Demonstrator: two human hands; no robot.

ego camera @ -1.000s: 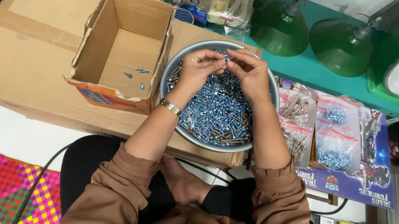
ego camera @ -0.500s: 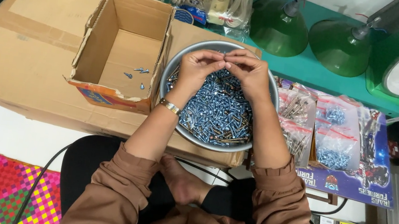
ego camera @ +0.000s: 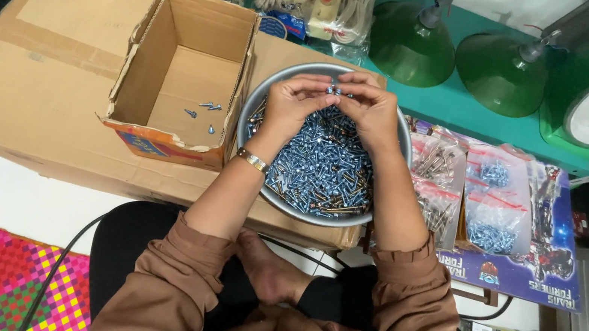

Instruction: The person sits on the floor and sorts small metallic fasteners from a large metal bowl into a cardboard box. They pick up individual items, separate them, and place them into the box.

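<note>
Steel screws [ego camera: 324, 169], small, hard, probably slippery, are heaped in a round metal bowl [ego camera: 256, 111]; a few are pinched together between left hand [ego camera: 295, 105] and right hand [ego camera: 371, 111], best gripped by fingertips

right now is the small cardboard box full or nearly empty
Nearly empty: the open cardboard box holds only a few screws on its bare bottom.

both forearms reach forward, left hand [ego camera: 295, 105] and right hand [ego camera: 371, 111] meeting (fingertips pinched together).
</note>
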